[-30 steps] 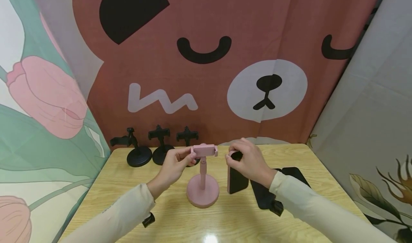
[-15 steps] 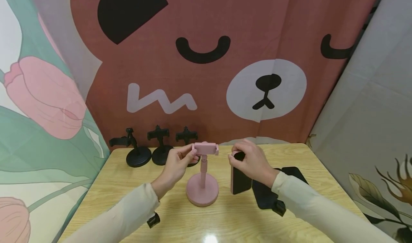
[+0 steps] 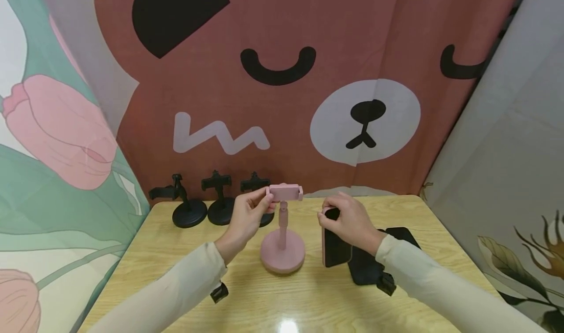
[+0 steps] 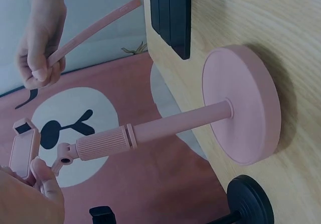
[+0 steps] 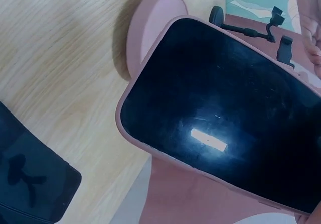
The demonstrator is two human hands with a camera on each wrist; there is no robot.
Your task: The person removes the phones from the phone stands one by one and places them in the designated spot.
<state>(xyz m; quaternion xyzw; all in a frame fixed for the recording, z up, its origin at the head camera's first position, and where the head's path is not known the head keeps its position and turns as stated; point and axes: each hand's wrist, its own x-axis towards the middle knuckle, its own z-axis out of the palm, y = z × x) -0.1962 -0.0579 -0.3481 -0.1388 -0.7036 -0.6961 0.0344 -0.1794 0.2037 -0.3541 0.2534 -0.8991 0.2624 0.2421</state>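
My left hand [image 3: 245,216] pinches the left end of the holder clamp [image 3: 286,192] on a pink phone stand [image 3: 283,252]. The stand has a round base and a ribbed, jointed stem, seen from the side in the left wrist view. To the right of it, my right hand [image 3: 350,220] grips a phone [image 3: 337,250] by its top end. This phone has a dark screen and a pink case [image 4: 95,30]; it hangs upright over the table, apart from the stand. In the right wrist view its screen covers much of the stand.
Several black phone stands [image 3: 189,213] are lined up at the table's back left. Dark phones [image 3: 363,269] lie side by side on the wooden table [image 3: 264,298], partly under my right forearm. A bear-print cloth [image 3: 286,127] hangs right behind the table.
The pink stand has shifted slightly right and away from me, with my left hand still on its clamp. My right hand has carried the phone a little to the right.
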